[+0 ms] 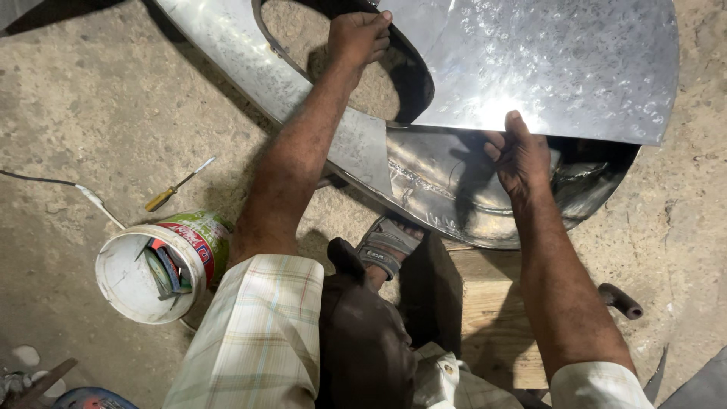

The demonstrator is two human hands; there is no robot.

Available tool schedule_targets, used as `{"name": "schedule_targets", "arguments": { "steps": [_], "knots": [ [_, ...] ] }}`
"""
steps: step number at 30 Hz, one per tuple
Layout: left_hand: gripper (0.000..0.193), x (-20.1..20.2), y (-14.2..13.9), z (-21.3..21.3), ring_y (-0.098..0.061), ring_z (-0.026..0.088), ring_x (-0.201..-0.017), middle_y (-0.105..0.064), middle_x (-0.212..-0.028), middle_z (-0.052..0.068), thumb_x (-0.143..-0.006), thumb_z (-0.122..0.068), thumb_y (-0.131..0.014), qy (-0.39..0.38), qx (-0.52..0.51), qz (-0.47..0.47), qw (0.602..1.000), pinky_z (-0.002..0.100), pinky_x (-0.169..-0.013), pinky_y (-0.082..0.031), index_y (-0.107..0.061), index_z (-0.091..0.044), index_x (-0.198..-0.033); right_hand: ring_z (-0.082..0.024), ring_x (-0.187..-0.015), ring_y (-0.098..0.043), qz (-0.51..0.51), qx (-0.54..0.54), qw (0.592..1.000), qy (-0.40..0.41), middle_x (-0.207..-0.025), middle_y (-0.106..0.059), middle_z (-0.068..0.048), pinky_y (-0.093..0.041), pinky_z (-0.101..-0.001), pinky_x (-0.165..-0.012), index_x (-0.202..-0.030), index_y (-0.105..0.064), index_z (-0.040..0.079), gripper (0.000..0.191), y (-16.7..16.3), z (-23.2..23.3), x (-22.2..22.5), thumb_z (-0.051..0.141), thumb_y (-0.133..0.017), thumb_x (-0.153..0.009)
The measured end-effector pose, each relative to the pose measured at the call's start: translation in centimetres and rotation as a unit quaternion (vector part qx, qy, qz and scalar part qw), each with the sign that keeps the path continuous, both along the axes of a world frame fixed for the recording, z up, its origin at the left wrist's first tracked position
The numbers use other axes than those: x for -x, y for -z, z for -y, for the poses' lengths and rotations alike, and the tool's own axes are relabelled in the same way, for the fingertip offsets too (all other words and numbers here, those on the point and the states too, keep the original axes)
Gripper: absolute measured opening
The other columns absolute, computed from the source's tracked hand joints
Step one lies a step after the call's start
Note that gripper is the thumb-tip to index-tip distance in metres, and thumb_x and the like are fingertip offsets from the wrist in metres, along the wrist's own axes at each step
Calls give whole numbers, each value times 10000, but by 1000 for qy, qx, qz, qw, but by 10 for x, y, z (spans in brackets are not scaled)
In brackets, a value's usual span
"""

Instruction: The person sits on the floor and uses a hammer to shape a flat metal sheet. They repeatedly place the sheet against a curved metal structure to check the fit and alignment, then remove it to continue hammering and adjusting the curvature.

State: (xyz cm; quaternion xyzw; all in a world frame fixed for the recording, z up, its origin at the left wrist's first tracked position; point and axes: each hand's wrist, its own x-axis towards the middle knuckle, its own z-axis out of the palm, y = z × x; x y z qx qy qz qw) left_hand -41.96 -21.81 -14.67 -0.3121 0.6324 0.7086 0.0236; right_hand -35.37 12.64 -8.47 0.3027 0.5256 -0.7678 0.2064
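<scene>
Head view, left hand (360, 38) and right hand (521, 155) gripping metal sheet (545, 68), edges cropped

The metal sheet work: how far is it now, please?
Looks done: the lower sheet already has a round hole cut, and a curved shell lies beneath. In hand: the left hand and right hand grip the upper sheet, positioning it. Left: no fastening is visible; screwdriver lies untouched.
</scene>
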Motion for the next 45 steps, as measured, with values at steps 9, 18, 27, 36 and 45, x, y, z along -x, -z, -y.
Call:
{"name": "schedule_targets", "arguments": {
  "steps": [9,18,27,36,45],
  "knots": [
    [276,1,-5,-3,-792,145,-736,-785,-850,103,-934,-268,-738,21,49,10,999,225,-584,-674,-745,-8,-1027,-149,-668,-686,1,47,999,3,-810,-648,-102,-654,-265,-563,-969,-605,-33,331,4,0,0,236,-800,-963],
    [199,18,-18,-5,-802,141,-724,-799,-856,91,-941,-234,-707,59,154,66,984,255,-576,-672,-724,-38,-970,-153,-686,-689,2,35,999,-3,-828,-663,-56,-640,-274,-585,-983,-624,20,269,10,-3,5,233,-786,-957],
    [222,17,-29,-4,-798,145,-731,-806,-880,92,-947,-233,-701,77,146,99,981,261,-587,-660,-735,-23,-1012,-183,-729,-733,11,13,1000,5,-867,-670,-60,-657,-295,-606,-1015,-612,12,303,14,-5,6,240,-794,-930],
    [240,17,-19,-6,-811,138,-707,-818,-862,91,-939,-228,-705,75,182,61,979,245,-585,-667,-734,-19,-1052,-226,-845,-752,-6,-12,1000,-5,-930,-705,-91,-655,-338,-713,-1064,-615,-54,408,17,-7,6,283,-812,-949],
    [261,19,-12,-2,-827,147,-745,-816,-865,117,-920,-200,-727,66,140,25,988,250,-616,-704,-740,33,-1038,-221,-843,-756,-12,0,1000,-13,-916,-699,-65,-656,-337,-717,-1008,-625,0,348,17,-9,5,291,-807,-954]
  ]
}}
